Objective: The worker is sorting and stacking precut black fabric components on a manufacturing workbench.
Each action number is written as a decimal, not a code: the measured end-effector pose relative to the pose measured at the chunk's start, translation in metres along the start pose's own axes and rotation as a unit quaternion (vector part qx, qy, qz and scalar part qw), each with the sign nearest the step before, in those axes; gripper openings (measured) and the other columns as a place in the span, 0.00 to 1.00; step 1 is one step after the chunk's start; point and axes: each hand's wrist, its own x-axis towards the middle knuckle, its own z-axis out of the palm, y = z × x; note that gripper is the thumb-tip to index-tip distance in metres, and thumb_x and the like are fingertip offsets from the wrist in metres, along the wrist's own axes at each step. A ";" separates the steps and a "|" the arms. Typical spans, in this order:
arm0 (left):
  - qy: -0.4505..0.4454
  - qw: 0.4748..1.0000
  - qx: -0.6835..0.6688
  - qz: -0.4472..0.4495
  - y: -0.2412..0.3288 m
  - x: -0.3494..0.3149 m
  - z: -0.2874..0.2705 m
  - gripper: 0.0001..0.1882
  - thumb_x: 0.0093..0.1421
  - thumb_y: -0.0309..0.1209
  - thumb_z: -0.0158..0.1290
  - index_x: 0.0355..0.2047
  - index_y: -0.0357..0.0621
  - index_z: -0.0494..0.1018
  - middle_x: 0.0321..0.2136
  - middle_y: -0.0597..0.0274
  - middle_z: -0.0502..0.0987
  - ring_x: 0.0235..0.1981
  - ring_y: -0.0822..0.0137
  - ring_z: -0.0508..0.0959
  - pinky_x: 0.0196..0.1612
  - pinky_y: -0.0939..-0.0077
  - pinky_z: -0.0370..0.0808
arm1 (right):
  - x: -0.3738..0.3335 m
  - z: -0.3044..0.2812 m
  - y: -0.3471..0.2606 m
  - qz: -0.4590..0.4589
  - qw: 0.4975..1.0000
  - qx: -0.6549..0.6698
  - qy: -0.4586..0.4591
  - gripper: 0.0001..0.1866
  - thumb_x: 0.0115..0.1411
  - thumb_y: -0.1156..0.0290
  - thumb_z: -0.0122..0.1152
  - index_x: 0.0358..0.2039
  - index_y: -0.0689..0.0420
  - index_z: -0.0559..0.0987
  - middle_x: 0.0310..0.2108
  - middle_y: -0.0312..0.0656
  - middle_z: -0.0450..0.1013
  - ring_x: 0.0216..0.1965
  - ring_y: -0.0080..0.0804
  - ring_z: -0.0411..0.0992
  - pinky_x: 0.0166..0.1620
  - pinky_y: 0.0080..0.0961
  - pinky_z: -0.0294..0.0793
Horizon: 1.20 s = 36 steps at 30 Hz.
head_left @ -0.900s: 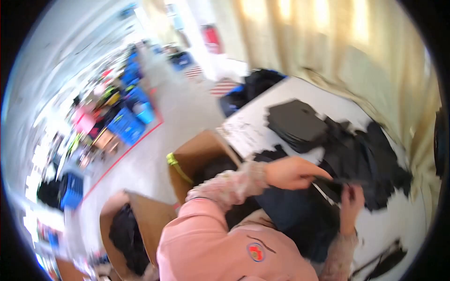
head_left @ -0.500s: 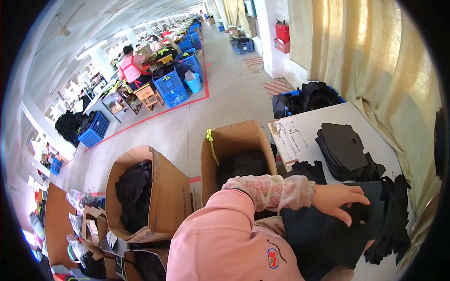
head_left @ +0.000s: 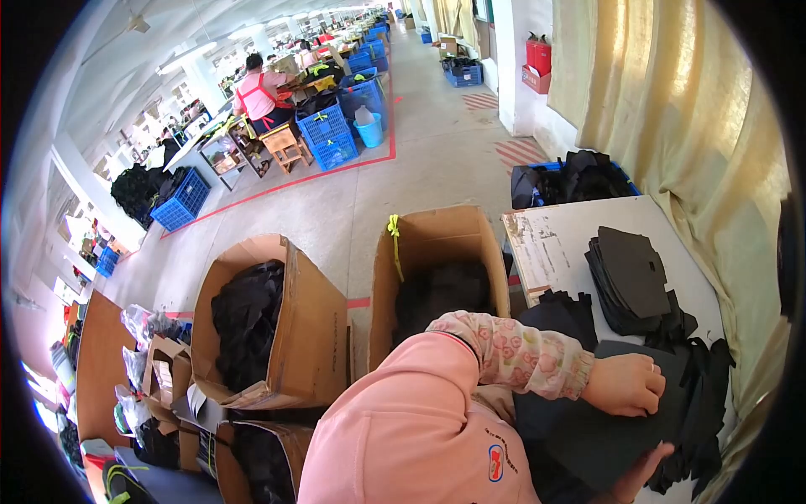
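My left hand (head_left: 625, 385), in a floral sleeve cuff, lies over a flat black panel (head_left: 588, 437) with its fingers curled in. Whatever its fingertips pinch, if anything, is hidden. At the lower edge of that panel is my right hand (head_left: 645, 475), its fingers along the rim and the rest partly covered; it grips the panel there. Beyond them a stack of cut black panels (head_left: 631, 270) rests on the white table (head_left: 546, 244). Loose black strips (head_left: 703, 403) hang to the right of my hands.
Cardboard boxes (head_left: 315, 319) filled with black pieces stand to my left and ahead; one box (head_left: 441, 239) has a yellow-green tie. A blue crate (head_left: 634, 181) of black material sits behind the table. Curtains (head_left: 672, 101) line the right side. A seated person (head_left: 259, 92) works farther off.
My left hand has gone from spread fingers to curled ones over the panel. More of my right hand now shows at the panel's lower edge. The whole view has shifted a little.
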 end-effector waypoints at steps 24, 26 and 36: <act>0.135 0.811 -0.068 -0.565 -0.134 -0.147 -0.194 0.09 0.61 0.29 0.56 0.39 0.40 0.72 0.29 0.64 0.74 0.24 0.73 0.73 0.28 0.80 0.69 | -0.068 -0.003 -0.005 0.099 0.990 -0.098 -0.010 0.26 0.56 0.76 0.62 0.56 0.57 0.69 0.24 0.35 0.68 0.26 0.21 0.65 0.32 0.21 0.66; -0.143 0.836 0.198 -0.492 -0.153 -0.176 -0.168 0.14 0.59 0.32 0.58 0.42 0.38 0.72 0.36 0.57 0.76 0.36 0.64 0.76 0.40 0.72 0.73 | -0.072 0.000 -0.007 0.099 0.982 -0.159 -0.011 0.28 0.54 0.73 0.64 0.56 0.57 0.69 0.28 0.43 0.72 0.30 0.33 0.70 0.37 0.28 0.70; -0.407 0.851 -0.270 -0.193 -0.057 -0.008 0.068 0.26 0.56 0.41 0.62 0.51 0.40 0.73 0.47 0.52 0.76 0.48 0.57 0.75 0.52 0.68 0.71 | -0.055 0.008 -0.043 0.045 0.964 -0.260 0.019 0.31 0.52 0.68 0.67 0.57 0.53 0.70 0.32 0.51 0.75 0.34 0.48 0.74 0.39 0.36 0.72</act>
